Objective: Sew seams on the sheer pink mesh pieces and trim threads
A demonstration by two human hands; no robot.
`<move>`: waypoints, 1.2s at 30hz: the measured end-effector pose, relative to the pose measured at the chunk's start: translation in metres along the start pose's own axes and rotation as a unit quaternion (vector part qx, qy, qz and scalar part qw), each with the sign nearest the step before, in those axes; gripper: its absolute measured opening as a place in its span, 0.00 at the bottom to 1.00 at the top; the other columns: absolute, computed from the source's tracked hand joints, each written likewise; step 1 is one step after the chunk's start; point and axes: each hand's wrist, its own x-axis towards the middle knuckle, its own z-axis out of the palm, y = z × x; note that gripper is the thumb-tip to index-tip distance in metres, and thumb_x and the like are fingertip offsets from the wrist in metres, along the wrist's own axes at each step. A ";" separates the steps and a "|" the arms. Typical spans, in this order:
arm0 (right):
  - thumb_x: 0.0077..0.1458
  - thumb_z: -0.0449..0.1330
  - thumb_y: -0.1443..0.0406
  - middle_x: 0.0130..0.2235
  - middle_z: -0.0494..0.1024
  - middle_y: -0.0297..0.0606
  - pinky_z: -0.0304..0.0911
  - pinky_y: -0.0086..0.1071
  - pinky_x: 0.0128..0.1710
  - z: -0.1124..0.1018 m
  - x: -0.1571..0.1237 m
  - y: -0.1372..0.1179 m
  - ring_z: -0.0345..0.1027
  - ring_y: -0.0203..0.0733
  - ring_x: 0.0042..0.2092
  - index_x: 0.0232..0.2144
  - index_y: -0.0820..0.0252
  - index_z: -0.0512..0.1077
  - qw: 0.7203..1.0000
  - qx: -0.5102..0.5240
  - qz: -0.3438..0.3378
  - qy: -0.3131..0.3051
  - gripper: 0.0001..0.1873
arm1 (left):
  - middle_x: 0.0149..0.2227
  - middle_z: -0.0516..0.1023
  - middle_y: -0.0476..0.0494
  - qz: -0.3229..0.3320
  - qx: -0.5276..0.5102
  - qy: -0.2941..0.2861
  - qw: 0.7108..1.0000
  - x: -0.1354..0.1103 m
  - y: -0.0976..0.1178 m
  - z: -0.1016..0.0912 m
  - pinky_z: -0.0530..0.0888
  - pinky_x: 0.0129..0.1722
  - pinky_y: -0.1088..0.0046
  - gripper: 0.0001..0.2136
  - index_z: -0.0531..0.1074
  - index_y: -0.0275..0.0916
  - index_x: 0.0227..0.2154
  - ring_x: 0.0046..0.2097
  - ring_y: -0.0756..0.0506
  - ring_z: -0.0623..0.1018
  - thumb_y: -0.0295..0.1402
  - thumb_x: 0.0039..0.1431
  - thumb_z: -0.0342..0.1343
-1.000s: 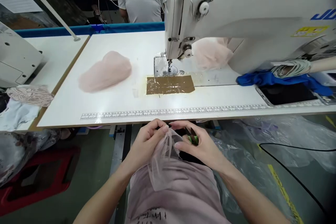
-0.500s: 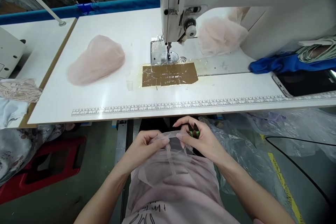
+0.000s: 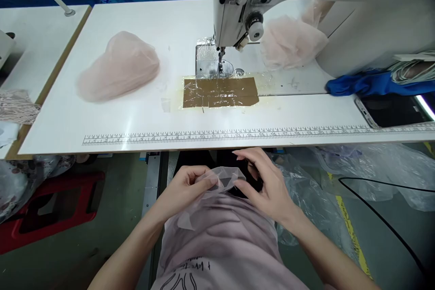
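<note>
Here's the left hand [image 3: 186,190], thumb and fingers pinched on the sheer cloth [image 3: 226,174], bunching it this side of the white table [image 3: 136,120]; opposite, the right hand [image 3: 270,186], thumb right up against the cloth's edge, forefinger arched well away, and whether its tucked fingers grip anything, I can't tell! Make that cloth the clock's centre: its loose part droops between seven and eight, over the mauve shirt [image 3: 220,244]. How far along? The piece is up at the fingers, well apart from the presser foot [image 3: 220,64] at twelve, so I'd judge this handling unfinished; any stitching is too fine to see. Ten o'clock, a pale pink bundle [image 3: 120,65] on the table; one o'clock, a crumpled pink heap [image 3: 294,43] beneath the arm of the sewing machine [image 3: 356,18], and finished or waiting, the view won't say. Containers now: three o'clock, clear plastic [image 3: 306,195], bag-like, a purple patch [image 3: 353,152] showing there, contents otherwise unclear; nine o'clock, a red plastic stool [image 3: 57,210]; half past two, a phone [image 3: 394,111] lying beside blue fabric [image 3: 374,82]
</note>
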 end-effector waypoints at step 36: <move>0.63 0.52 0.68 0.40 0.75 0.44 0.60 0.36 0.36 -0.004 -0.001 -0.007 0.66 0.42 0.36 0.60 0.68 0.62 0.934 -0.292 -0.206 -0.030 0.23 | 0.18 0.59 0.54 0.001 -0.011 -0.028 1.000 0.009 0.007 0.005 0.51 0.22 0.74 0.18 0.75 0.37 0.25 0.21 0.53 0.54 0.45 0.61 0.53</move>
